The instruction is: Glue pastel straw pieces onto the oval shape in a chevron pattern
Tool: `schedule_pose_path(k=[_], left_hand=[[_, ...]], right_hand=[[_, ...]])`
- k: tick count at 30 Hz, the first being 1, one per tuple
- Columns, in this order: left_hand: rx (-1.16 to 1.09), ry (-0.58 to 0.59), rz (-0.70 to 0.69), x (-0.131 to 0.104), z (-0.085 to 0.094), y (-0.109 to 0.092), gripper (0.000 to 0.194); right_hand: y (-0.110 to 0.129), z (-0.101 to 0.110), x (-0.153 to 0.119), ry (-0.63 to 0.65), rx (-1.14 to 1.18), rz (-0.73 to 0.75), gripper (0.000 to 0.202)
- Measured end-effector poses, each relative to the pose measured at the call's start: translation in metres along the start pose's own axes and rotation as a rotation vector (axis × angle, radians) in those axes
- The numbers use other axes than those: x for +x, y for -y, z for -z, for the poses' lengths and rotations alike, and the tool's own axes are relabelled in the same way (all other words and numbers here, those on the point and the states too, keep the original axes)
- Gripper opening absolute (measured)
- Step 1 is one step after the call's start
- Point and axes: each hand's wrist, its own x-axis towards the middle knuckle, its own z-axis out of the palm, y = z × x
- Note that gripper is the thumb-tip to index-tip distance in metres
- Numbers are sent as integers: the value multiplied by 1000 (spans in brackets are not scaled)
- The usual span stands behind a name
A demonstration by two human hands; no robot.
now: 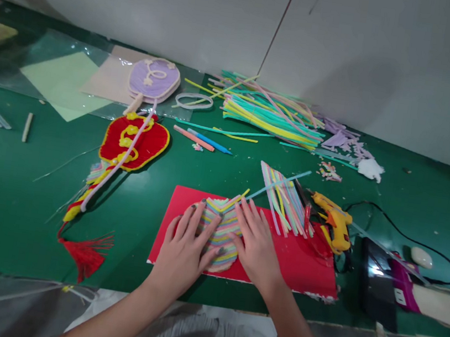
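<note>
A rounded piece covered in striped pastel strips point(223, 241) lies on a red sheet point(279, 260) near the table's front edge. My left hand point(187, 241) rests on its left side with the fingers spread. At its upper right, my right hand point(257, 240) lies with fingers extended, the fingertips by the top strips. A yellow strip and a light blue strip point(285, 184) stick out past the piece's upper right edge. Cut pastel strips point(283, 202) lie fanned out just right of my right hand, partly on the red sheet.
A yellow glue gun point(335, 223), scissors point(307, 216) and a black phone-like device point(377, 279) lie to the right. Bundled strips point(273, 119) lie at the back. On the left are a red fan point(148, 149) with a tassel point(86, 260) and a purple fan point(154, 77).
</note>
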Motion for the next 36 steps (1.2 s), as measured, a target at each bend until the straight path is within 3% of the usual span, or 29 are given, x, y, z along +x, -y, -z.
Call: schedule_pose_path(k=[5,12,36], left_hand=[[6,3,-7,0,0,0,53],[-9,-1,-4,0,1,0,51],[-22,2,15,1,2,-1,48]], right_hand=[[1,0,1,101,-89,13,60],[0,-2,-4,17,-74,-27,58],[6,4,0,129,-138,-22,52]])
